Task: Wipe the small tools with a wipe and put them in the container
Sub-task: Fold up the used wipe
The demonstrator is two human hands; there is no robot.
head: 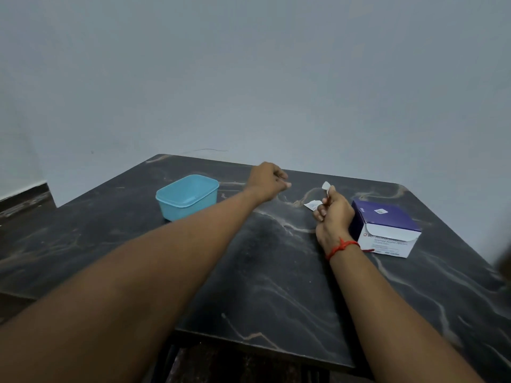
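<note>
Pinching the wipe (325,186), the right hand (333,214) hovers apart from the curled left hand (266,182), which lies nearer the container (193,202) on its left; whether it grips anything cannot be told.

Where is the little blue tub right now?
In the head view, the blue tub sits on the left of the dark table, just left of the left hand.

The left hand (266,181), at twelve o'clock on the table, curls away from me; I can't tell whether it holds anything. The white wipe (325,186) is partly buried in the right hand (333,214). At two o'clock, the box (387,225) has small print too blurred to read, and that hand hides its nine o'clock corner. A dark smear (504,261) at three o'clock is cut off.
</note>
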